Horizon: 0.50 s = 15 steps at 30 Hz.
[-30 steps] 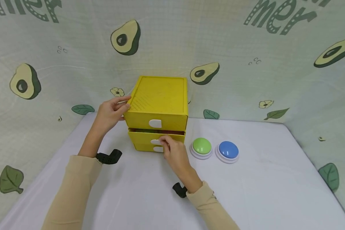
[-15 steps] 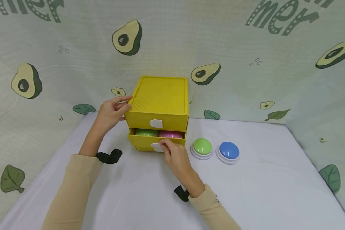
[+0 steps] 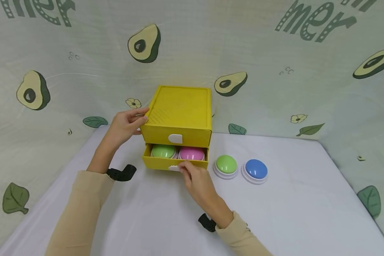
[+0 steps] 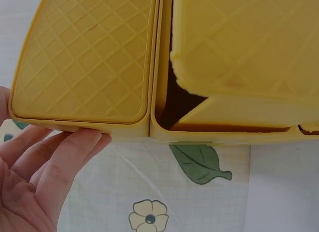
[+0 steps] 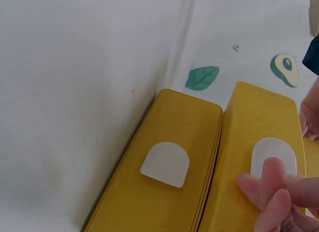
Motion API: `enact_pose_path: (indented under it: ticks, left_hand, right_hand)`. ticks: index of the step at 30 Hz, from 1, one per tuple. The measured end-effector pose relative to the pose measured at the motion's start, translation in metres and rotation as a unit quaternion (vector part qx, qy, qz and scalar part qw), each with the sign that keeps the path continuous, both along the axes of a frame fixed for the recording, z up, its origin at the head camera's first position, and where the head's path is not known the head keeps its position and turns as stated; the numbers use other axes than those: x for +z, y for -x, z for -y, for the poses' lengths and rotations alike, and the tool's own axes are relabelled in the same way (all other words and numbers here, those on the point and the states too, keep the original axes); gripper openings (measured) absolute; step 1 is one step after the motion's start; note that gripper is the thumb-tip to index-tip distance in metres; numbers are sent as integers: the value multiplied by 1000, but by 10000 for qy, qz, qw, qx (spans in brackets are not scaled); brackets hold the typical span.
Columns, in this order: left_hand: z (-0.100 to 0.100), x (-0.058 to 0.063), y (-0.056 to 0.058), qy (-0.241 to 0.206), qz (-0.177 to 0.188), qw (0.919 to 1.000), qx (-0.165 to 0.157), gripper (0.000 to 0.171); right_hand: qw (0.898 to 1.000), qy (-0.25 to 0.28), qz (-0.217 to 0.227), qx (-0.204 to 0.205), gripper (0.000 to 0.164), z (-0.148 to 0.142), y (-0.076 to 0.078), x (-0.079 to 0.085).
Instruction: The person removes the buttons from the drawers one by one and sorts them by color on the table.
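A yellow chest of drawers (image 3: pixel 180 108) with white pull tabs stands near the back wall in the head view. Its middle drawer (image 3: pixel 156 164) is pulled out, showing a green dome-topped button (image 3: pixel 164 151) and a pink one (image 3: pixel 192 153) inside, each on a white base. My right hand (image 3: pixel 198 185) pinches that drawer's white tab (image 5: pixel 273 154) between thumb and fingers. With fairly straight fingers, my left hand (image 3: pixel 123 126) touches the chest's upper left edge and side. In the left wrist view those fingers (image 4: pixel 65 157) lie along the top drawer's side (image 4: pixel 89 57).
Right of the chest, a green button (image 3: pixel 226 164) and a blue button (image 3: pixel 256 169) sit on the white table (image 3: pixel 307 199). Below the pulled drawer, the bottom drawer (image 5: pixel 164 127) is flush with the chest. A cloth printed with avocados (image 3: pixel 144 43) hangs behind.
My right hand has drawn the middle drawer toward me from a narrow gap, exposing the green and pink buttons inside. My left hand has stayed at the chest's upper left edge.
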<state>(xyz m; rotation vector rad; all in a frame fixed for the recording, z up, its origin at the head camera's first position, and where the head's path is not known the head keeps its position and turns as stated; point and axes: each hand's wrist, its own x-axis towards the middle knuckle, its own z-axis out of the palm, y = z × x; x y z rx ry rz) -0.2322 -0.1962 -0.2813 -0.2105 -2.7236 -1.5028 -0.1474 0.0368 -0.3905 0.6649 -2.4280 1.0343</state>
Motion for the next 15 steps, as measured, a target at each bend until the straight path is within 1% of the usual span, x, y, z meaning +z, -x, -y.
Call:
enact_pose_path:
  ticks: [10,15]
  left_hand:
    - [-1,0,1,-105,36,9999,-71,48]
    - [0,1,2,-71,56,9999,-64,48]
  right_hand:
    - [9999,7,-63,109,7,-2,-8,-1]
    - [9998,-32,27,219,8,-2,-15,-1]
